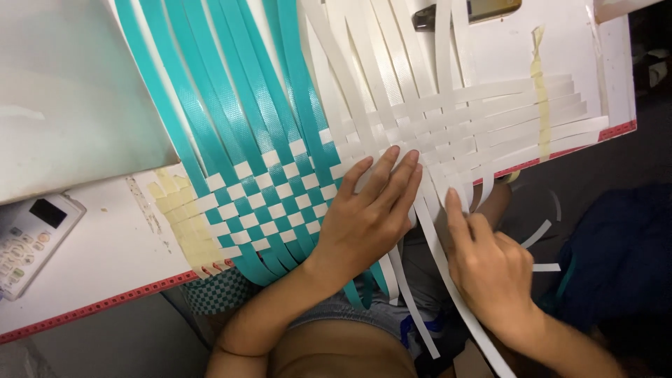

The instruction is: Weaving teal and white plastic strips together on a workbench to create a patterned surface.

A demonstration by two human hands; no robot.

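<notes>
The white worktop [105, 252], edged along its near side with a red strip, carries a flat woven mat of plastic strapping [364, 168] that reaches from near the worktop's left part to its right edge; the weave looks partly done, I judge: a teal-and-white checked section [262, 199] on the left is tight and closed, an all-white section [483, 126] on the right is interlaced but looser, and long unwoven ends run off toward the far edge while others hang over the near edge; yellowish tape [183, 220] pins the crosswise strips at the left end and another strip of tape [539, 91] holds them near the right edge; the left hand [367, 213] lies flat and spread, palm down, pressing the weave near the seam between teal and white, gripping nothing; the right hand [490, 262], just off the near edge, is loosely curled with its forefinger stretched up to a loose white strip [427, 231], touching rather than clasping it as far as can be seen; a white calculator-like keypad [28, 238] rests at the left edge.
</notes>
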